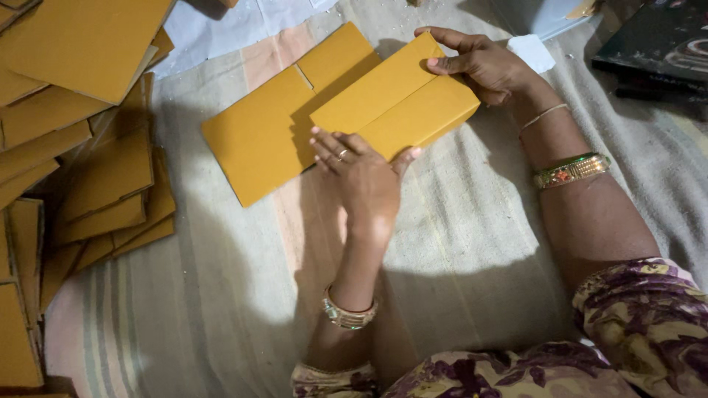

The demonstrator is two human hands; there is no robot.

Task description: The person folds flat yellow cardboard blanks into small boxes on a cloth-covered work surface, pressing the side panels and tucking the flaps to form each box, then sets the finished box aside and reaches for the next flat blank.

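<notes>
the yellow card box [394,99] is folded flat and held just above a flat yellow card sheet [273,125] on the striped cloth [221,295]. its long side runs from low left up to the right. the left hand [361,173] pinches its near edge, fingers on top. the right hand [479,66] pinches its far corner. a pile of cards [81,147] lies at the left.

Stacked flat cardboard pieces [88,133], striped cloth [206,295], perhaps a dark book [656,44]
</notes>
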